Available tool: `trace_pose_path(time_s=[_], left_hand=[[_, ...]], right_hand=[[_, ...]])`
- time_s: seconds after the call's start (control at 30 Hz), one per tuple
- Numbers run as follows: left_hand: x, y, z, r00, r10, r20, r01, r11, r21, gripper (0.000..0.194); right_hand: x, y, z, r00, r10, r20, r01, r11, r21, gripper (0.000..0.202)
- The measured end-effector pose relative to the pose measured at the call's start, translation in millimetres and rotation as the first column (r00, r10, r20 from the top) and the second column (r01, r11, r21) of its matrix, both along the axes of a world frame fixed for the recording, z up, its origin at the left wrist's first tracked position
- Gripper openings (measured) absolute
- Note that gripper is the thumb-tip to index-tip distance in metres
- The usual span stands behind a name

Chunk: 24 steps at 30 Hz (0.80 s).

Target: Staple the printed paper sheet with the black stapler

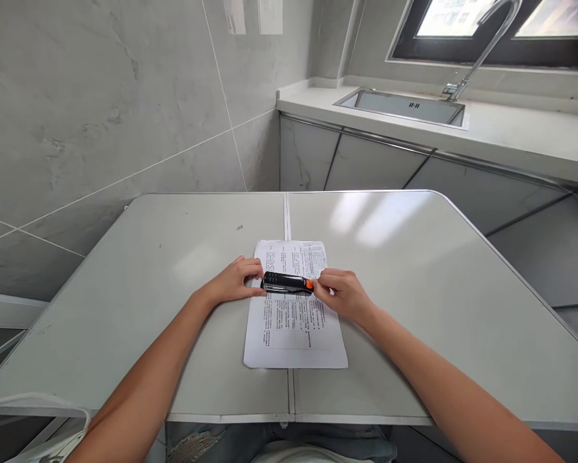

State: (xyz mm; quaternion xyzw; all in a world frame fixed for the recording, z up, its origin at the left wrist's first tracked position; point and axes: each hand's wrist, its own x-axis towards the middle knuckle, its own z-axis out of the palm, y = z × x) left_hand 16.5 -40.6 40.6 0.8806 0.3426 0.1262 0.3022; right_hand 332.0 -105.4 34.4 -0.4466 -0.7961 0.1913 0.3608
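A black stapler with an orange part at its right end lies crosswise over printed paper. My left hand is at the stapler's left end, its thumb below and its fingers above, holding that end. At the other end, my right hand is closed, with thumb and forefinger pinching the orange part. The paper lies flat across the table's middle seam, its lines of print running lengthwise. Whether it is one sheet or several, I cannot tell.
A pale folding table with a metal edge carries the paper. A tiny metallic bit lies beyond it. Tiled wall rises at the left. Behind to the right are a counter with a sink and a tall faucet.
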Motion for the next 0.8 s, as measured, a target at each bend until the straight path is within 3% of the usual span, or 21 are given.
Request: trace_pose_path(time_s=[0.2,0.43,0.57,0.7,0.8], left_hand=[[0,0,0.5,0.997,0.053,0.053,-0.049,0.996,-0.076,0.037],[1,-1,3.0,0.999,0.042,0.013,-0.041,0.997,-0.071,0.040],[0,0,2.4,0.999,0.036,0.018,-0.034,0.997,-0.071,0.040],[-1,0,1.0,0.998,0.013,0.054,-0.009,0.998,-0.067,0.039],[-2,1,-0.2,0.997,-0.016,0.076,0.021,0.998,-0.062,0.039]], right_hand=[[1,3,6.3,0.983,0.075,0.165,-0.089,0.993,0.083,0.043],[10,4,3.6,0.938,0.183,0.294,-0.225,0.968,0.115,0.040],[3,3,2.1,0.984,0.086,0.159,-0.106,0.986,0.126,0.041],[-15,3,4.9,1.000,0.029,0.004,-0.030,0.997,0.067,0.012],[-29,5,5.1,0.998,0.064,0.013,-0.063,0.996,-0.061,0.030]])
